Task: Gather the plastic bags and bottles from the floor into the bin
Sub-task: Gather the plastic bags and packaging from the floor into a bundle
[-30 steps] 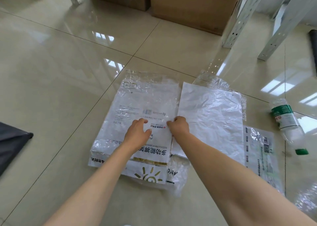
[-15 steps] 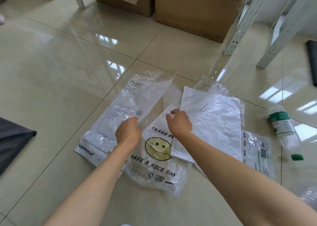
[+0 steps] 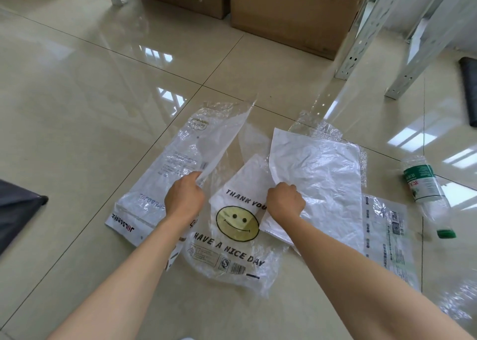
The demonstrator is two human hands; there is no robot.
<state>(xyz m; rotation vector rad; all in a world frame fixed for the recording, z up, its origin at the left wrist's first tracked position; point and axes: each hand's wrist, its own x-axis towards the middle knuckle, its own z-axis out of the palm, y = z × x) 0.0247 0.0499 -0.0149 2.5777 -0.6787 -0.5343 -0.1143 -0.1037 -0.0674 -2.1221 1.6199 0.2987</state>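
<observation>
Several plastic bags lie on the tiled floor. My left hand (image 3: 184, 200) is closed on the right edge of a clear printed bag (image 3: 178, 156), lifting that edge off the floor. My right hand (image 3: 285, 201) grips the left edge of a white crinkled bag (image 3: 320, 177). Between them lies a smiley-face bag (image 3: 236, 239) reading "THANK YOU, HAVE A NICE DAY". Another clear printed bag (image 3: 389, 236) lies under the white one at right. An empty bottle (image 3: 423, 184) with a green label and green cap lies on its side at far right.
Cardboard boxes (image 3: 291, 6) stand at the back, with white metal shelf legs (image 3: 358, 37) to their right. A dark bag edge (image 3: 15, 215) shows at the left border, a dark object (image 3: 468, 91) at the far right, and crumpled clear plastic (image 3: 462, 298) at the lower right.
My left hand has peeled the clear printed bag leftward, uncovering the smiley-face bag beneath. My right hand has closed on the white bag's edge.
</observation>
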